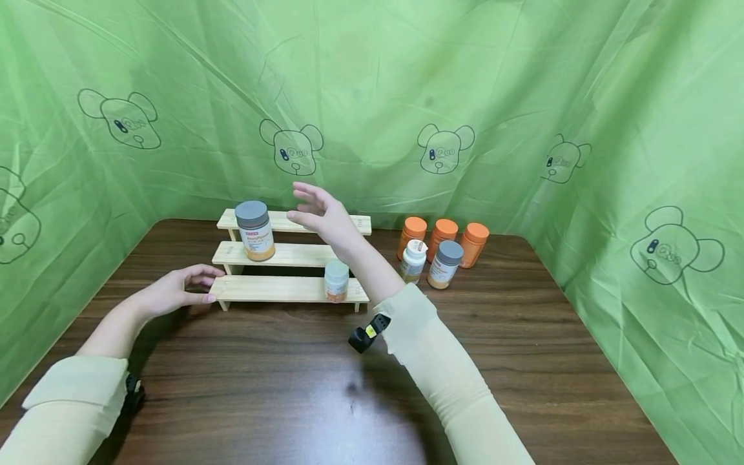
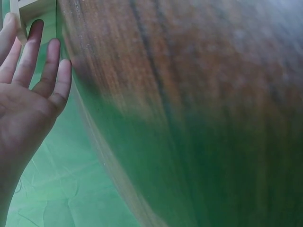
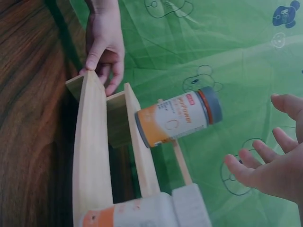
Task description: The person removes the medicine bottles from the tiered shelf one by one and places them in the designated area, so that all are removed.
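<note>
A three-step wooden rack stands on the table. My left hand holds the left end of its lowest step, thumb in front and fingers behind; in the left wrist view its fingertips meet the wood. My right hand hovers over the top step, fingers spread and nothing in it. A large grey-capped supplement bottle stands upright on the middle step's left part. On the lowest step, toward the right end, is a small white-capped bottle, which looms close in the right wrist view.
Right of the rack stands a group of bottles: three orange ones behind, with a white bottle and a grey-capped bottle in front. Green cloth hangs around the dark wooden table.
</note>
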Demonstrator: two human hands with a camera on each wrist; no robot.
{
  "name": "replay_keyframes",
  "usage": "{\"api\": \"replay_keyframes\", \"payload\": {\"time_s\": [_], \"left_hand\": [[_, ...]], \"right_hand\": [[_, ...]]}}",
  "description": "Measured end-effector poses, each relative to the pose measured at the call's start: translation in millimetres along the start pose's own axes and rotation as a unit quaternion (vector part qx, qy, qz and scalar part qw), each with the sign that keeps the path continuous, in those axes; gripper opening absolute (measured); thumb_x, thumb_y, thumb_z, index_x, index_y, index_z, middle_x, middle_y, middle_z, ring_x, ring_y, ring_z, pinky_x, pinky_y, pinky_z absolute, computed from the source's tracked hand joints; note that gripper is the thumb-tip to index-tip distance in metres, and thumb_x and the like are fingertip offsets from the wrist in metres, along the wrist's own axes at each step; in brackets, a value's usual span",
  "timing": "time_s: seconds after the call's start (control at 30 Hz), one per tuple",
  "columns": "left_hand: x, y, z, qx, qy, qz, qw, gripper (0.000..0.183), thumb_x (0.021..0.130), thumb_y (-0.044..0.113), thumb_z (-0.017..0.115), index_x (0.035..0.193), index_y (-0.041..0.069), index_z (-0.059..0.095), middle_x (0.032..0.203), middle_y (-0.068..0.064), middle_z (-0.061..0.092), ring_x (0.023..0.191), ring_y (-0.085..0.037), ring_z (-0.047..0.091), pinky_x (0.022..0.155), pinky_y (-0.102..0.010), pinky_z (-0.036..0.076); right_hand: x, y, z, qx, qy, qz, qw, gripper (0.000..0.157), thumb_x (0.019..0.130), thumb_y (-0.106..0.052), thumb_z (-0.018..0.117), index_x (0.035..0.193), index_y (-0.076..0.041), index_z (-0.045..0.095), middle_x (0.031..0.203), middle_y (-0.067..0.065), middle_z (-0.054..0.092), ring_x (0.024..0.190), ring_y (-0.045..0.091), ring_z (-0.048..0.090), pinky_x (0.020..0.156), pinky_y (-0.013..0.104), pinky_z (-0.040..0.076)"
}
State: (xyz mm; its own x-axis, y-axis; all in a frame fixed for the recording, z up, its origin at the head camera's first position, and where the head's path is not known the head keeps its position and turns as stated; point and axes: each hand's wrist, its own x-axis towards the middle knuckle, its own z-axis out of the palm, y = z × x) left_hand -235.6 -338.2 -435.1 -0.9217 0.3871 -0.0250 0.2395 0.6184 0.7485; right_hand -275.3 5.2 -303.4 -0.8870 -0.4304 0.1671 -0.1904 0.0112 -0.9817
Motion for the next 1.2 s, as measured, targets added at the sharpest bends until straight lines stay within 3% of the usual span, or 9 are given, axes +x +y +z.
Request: {"api": "replay_keyframes", "payload": {"time_s": [0.37,0.6,0.87,1.2], "left_hand": [[-0.5,0.3,0.4,-0.012,-0.004,0.008,0.9999,0.054,0.084,0.02,0.071,0.13,0.003,0.049,0.115,-0.02,0.064,0.099,-0.001,0.058,0.085,-0.017,0.039],[0.6,-1.9,-0.4,-0.009,-0.009,0.006,0.9999,0.054,0.085,0.021,0.071,0.13,0.004,0.049,0.115,-0.018,0.064,0.099,-0.002,0.058,0.086,-0.02,0.04],[1.0,-0.5,-1.5,-0.009,-0.01,0.003,0.9999,0.054,0.085,0.021,0.071,0.13,0.004,0.049,0.114,-0.019,0.064,0.098,-0.001,0.058,0.086,-0.019,0.04],[0.4,2.7,-2.2,-0.01,-0.013,-0.004,0.9999,0.054,0.085,0.022,0.071,0.131,0.004,0.048,0.115,-0.018,0.064,0.099,-0.002,0.058,0.087,-0.02,0.039]], "right_hand": [[18,14,19.9,0.013,0.006,0.038,0.999,0.061,0.085,-0.015,0.071,0.14,-0.025,0.045,0.139,-0.001,0.047,0.122,0.019,0.048,0.093,0.032,0.047],[30,21,30.6,0.004,0.037,0.046,0.998,0.062,0.083,-0.018,0.074,0.138,-0.026,0.047,0.14,0.005,0.047,0.119,0.02,0.05,0.091,0.029,0.047],[37,25,46.6,0.018,0.078,0.023,0.997,0.06,0.08,-0.016,0.076,0.133,-0.027,0.051,0.135,0.0,0.052,0.124,0.027,0.047,0.092,0.035,0.045],[45,27,54.9,0.013,0.075,0.003,0.997,0.057,0.08,-0.012,0.075,0.132,-0.024,0.053,0.138,-0.001,0.051,0.126,0.02,0.044,0.094,0.034,0.044]]}}
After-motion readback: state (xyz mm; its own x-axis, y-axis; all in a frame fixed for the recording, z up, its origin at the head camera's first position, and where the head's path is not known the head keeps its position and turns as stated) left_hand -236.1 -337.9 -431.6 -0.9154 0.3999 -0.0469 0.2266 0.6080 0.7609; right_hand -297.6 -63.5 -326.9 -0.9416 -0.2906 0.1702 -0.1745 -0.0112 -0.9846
